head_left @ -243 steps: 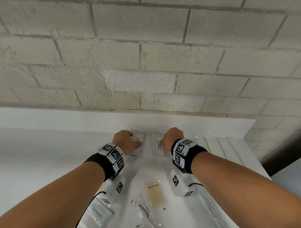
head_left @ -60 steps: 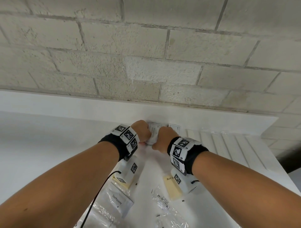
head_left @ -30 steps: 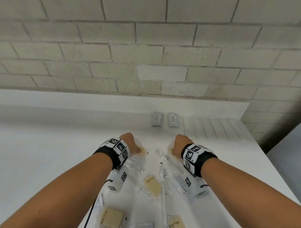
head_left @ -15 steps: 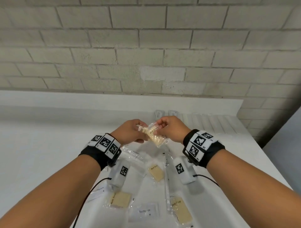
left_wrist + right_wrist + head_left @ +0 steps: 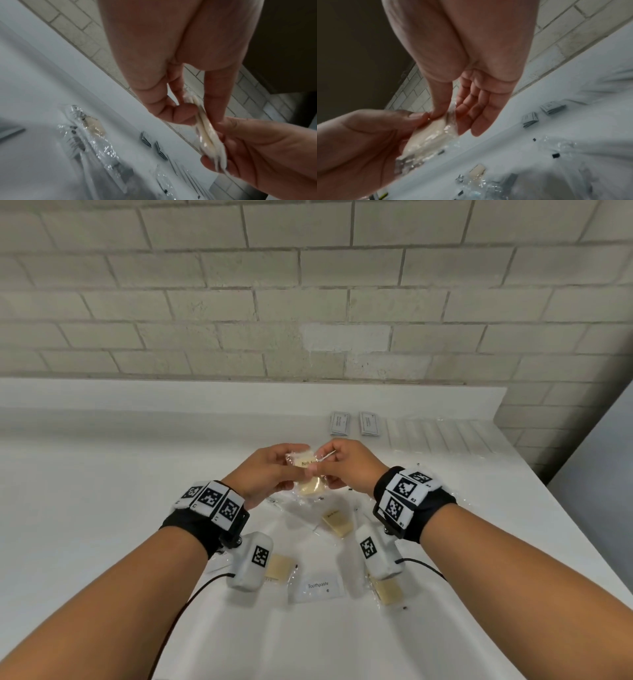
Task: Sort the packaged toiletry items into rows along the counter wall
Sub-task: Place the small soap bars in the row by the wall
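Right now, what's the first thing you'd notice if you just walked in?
Both hands, left hand and right hand, meet in mid-air above the counter, pinching soap packets between them. Below them more soaps and a toothpaste sachet lie scattered. By the wall two small white packets sit side by side.

Both forearms raised, left hand (image 5: 270, 470) and right hand (image 5: 346, 465) pinching together
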`<state>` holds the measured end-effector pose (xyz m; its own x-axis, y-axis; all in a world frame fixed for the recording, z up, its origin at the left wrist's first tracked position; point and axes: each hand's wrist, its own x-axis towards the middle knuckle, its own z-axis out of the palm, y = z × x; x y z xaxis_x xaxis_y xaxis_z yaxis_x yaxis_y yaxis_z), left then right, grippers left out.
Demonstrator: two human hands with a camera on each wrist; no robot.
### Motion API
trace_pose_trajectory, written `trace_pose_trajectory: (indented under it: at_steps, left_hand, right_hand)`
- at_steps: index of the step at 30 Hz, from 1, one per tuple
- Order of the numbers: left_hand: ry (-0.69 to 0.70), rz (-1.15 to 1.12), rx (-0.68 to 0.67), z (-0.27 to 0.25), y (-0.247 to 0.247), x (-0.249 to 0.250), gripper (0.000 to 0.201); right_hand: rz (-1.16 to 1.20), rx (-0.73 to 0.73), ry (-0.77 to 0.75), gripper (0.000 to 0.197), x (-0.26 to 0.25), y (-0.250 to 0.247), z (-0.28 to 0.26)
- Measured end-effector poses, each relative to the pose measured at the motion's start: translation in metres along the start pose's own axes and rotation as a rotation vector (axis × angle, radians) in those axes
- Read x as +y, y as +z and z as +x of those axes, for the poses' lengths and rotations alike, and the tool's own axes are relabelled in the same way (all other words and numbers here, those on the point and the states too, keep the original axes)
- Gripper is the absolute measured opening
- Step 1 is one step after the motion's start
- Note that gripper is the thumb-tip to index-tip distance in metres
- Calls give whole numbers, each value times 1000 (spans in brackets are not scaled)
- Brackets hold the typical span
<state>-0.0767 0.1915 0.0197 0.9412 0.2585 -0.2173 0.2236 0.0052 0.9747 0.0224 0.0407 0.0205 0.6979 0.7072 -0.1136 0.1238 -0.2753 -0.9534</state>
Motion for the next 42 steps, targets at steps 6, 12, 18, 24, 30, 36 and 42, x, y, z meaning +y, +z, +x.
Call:
trace_pose_trajectory:
  at_steps: [6,12,18,24,30,36,42]
  left_hand:
    - [7,-136,-166,-20,6,-11,46]
    - [-29,-198,-222,-31,14,-23,51]
    - [-137,-264,-132,-45,9,-34,44]
    - [-150,-356,2,-58,-15,-54,55]
    - [-182,-289,97,-70,-29,-65,56]
    - [-220,-344,124,-82,-24,-71,47]
    - [-217,-323,159,-83,-21,-74,38]
  right_hand:
    - [179,-45,36,19,-3,7,-18]
    - [150,-61,102,15,9,12,-30]
    - [94,-121,225,15,13,18,-39]
    - [-889,12,235,41,33,31,-26]
    - [-1128,-30,278,15,44,52,-21]
    - [-989,28,264,25,36,57,-20]
    - [-792,88,131,23,18,71,-26]
